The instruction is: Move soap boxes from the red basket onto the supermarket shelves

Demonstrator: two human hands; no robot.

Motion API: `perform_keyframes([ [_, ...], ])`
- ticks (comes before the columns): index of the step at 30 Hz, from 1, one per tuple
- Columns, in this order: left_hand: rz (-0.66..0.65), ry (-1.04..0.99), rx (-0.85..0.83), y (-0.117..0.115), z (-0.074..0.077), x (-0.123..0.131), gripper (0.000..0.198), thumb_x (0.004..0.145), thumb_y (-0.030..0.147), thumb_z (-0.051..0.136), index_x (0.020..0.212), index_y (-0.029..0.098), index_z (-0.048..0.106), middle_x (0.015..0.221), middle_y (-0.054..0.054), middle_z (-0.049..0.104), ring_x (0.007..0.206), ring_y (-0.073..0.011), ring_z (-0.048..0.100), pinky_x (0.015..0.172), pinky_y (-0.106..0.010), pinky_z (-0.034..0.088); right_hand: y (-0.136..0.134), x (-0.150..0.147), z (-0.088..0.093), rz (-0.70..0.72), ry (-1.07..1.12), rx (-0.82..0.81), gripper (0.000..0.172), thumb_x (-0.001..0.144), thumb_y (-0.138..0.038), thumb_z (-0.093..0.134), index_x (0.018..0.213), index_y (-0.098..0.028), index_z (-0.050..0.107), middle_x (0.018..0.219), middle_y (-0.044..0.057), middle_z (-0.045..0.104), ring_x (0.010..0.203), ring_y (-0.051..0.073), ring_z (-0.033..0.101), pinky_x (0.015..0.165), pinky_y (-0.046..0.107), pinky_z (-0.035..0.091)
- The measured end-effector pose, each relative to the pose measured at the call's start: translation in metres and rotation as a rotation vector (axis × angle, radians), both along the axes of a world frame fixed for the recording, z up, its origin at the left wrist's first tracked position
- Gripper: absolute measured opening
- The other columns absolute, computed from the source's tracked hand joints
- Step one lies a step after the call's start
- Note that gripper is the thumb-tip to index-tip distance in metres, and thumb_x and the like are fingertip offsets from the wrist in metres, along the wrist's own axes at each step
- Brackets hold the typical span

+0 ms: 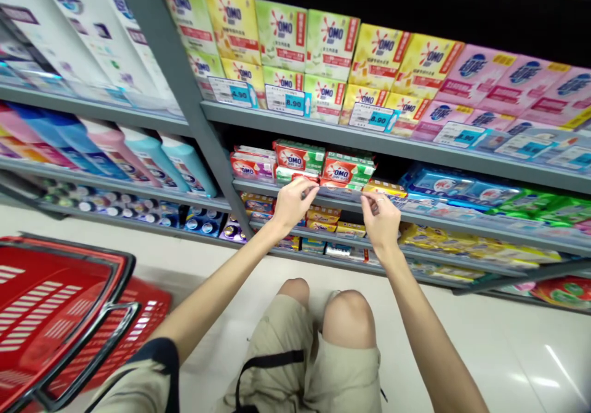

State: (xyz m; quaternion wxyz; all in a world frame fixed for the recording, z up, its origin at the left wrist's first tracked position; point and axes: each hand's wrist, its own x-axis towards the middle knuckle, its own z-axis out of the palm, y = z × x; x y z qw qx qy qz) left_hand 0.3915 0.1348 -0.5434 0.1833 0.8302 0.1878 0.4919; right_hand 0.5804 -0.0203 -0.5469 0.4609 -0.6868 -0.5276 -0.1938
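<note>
My left hand (pixel 293 202) is closed in a pinch at the left end of a thin, shiny label strip (pixel 340 193) along the middle shelf's front edge. My right hand (pixel 382 217) pinches the strip's other end; a ring shows on one finger. Whether the strip is fixed to the shelf or free of it, I cannot tell. Just behind my hands stand red-and-green OMO soap boxes (pixel 347 168) and another stack of OMO boxes (pixel 298 156). A yellow box (pixel 384 188) lies behind my right hand.
A red shopping basket (pixel 60 327) with a black handle stands on the floor at left. Above my hands runs a shelf edge (pixel 323 128) with price tags under OMO boxes. Blue packs (pixel 457 184) lie to the right. My knees (pixel 348 317) are bent before the lower shelves.
</note>
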Motion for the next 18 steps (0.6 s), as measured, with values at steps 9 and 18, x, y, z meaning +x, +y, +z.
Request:
perform_keyframes([
  [9, 0.036, 0.026, 0.084, -0.004, 0.006, -0.004, 0.021, 0.099, 0.029, 0.058, 0.105, 0.017, 0.074, 0.087, -0.005, 0.070, 0.077, -0.0166, 0.064, 0.077, -0.029, 0.053, -0.001, -0.005, 0.013, -0.011, -0.014, 0.002, 0.023, 0.101, -0.032, 0.054, 0.110, -0.019, 0.070, 0.088, 0.006, 0.070, 0.073, 0.019, 0.061, 0.077, 0.034, 0.053],
  [18, 0.043, 0.105, 0.358, 0.005, 0.056, 0.012, 0.039, 0.098, 0.033, 0.059, 0.134, 0.019, 0.060, 0.138, -0.014, 0.063, 0.133, -0.0312, 0.050, 0.114, -0.052, 0.041, 0.022, 0.001, 0.042, 0.011, 0.073, 0.093, 0.047, 0.096, -0.038, 0.063, 0.138, -0.018, 0.055, 0.123, 0.015, 0.067, 0.105, 0.027, 0.066, 0.096, 0.044, 0.055],
])
